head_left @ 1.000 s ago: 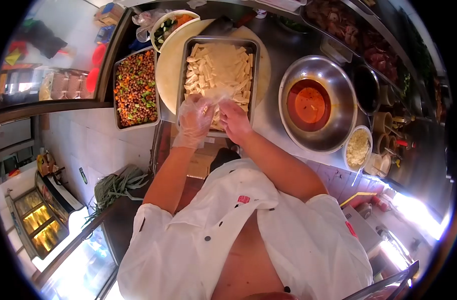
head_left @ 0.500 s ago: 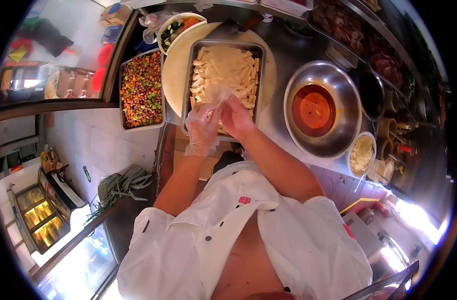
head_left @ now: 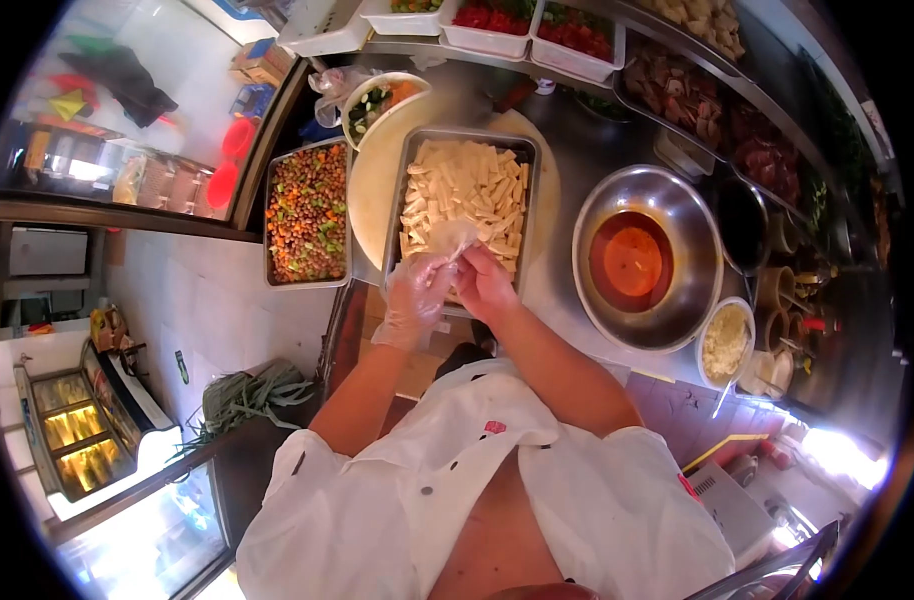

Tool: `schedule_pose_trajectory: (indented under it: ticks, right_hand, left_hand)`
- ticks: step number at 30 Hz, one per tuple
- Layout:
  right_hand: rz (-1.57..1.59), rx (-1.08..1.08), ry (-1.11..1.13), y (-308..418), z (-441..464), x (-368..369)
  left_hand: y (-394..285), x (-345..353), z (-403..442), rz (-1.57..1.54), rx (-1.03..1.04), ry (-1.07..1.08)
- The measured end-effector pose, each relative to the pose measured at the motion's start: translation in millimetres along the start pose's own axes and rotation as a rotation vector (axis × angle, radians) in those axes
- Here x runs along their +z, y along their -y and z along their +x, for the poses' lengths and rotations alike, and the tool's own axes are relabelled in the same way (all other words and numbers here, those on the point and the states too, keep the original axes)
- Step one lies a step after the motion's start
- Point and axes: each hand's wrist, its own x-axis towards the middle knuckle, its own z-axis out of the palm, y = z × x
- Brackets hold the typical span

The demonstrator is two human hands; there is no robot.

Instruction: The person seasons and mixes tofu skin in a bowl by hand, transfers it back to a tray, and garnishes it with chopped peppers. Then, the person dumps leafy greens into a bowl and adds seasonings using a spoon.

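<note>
My left hand (head_left: 417, 292) wears a clear plastic glove, its fingers pinched together over the near end of a metal tray (head_left: 534, 160). Pale cut strips (head_left: 464, 190) fill that tray. Touching it at the fingertips, my bare right hand (head_left: 484, 282) is closed on a thin clear plastic glove (head_left: 451, 237) that stands up between the two hands. Whether the left fingers also grip this plastic is hard to see. The tray rests on a round pale board (head_left: 369, 190).
Left of the board is a tray of beans and diced vegetables (head_left: 307, 212). To the right stand a steel bowl (head_left: 593, 290) with red oil and a tub of minced white food (head_left: 725, 343). White containers (head_left: 485, 40) line the back.
The view has shifted, so the counter sits lower in the picture and more back containers show. Both hands stay together over the tray's near end, still handling the clear plastic.
</note>
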Motion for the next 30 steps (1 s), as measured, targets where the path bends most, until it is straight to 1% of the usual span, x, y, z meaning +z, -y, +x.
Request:
schedule_pose_trajectory:
  ticks: [2, 3, 6, 9, 12, 14, 17, 18, 20, 21, 23, 24, 25, 26, 28, 29, 30]
  right_hand:
    - [0.013, 0.035, 0.011, -1, -3, -3]
    - [0.018, 0.051, 0.016, 1, -4, -2]
    - [-0.118, 0.121, 0.16, -7, 6, -25]
    - [-0.023, 0.208, 0.093, -16, 8, -22]
    - [-0.163, 0.146, 0.117, 0, -10, 20]
    - [-0.231, 0.048, 0.078, -1, -9, 24]
    - [-0.402, -0.084, 0.03, -6, -1, 23]
    - [-0.469, -0.123, 0.01, -9, 1, 18]
    - [-0.326, -0.138, -0.017, -12, 10, 2]
    - [-0.255, -0.145, -0.029, -13, 12, -4]
    - [-0.102, -0.055, -0.05, 2, -4, 30]
    - [-0.027, -0.012, -0.06, 9, -10, 42]
    - [0.007, -0.015, 0.082, 10, -8, 33]
    - [0.071, 0.007, 0.045, 11, -9, 28]
    - [0.197, 0.049, -0.025, 13, -10, 24]
    - [0.214, 0.074, -0.012, 15, -11, 21]
    - [0.231, 0.099, 0.003, 17, -13, 22]
  left_hand:
    - [0, -2, -1, -0.028, -0.027, 0.005]
    - [0, -4, -1, -0.04, -0.005, 0.018]
    - [-1, -9, 0, -0.097, 0.047, 0.08]
    - [-6, -13, 2, -0.162, 0.068, 0.175]
    - [1, -19, -1, -0.156, 0.08, 0.253]
    - [1, -24, -2, -0.143, 0.102, 0.286]
    - [0, -31, -7, -0.048, 0.045, 0.344]
    - [-6, -33, -10, -0.038, 0.028, 0.305]
    - [-17, -37, -15, -0.019, -0.011, 0.232]
    - [-13, -37, -16, 0.003, 0.066, 0.217]
    - [-2, -37, -9, 0.048, 0.228, 0.181]
    - [-5, -37, -7, 0.014, 0.238, 0.154]
    - [-11, -39, -4, -0.02, 0.247, 0.127]
    - [-14, -40, -3, -0.053, 0.258, 0.098]
    - [-15, -44, -10, -0.375, -0.143, 0.048]
    - [-15, -46, -13, -0.533, -0.347, 0.021]
    - [-15, -47, -11, -0.59, -0.434, 0.008]
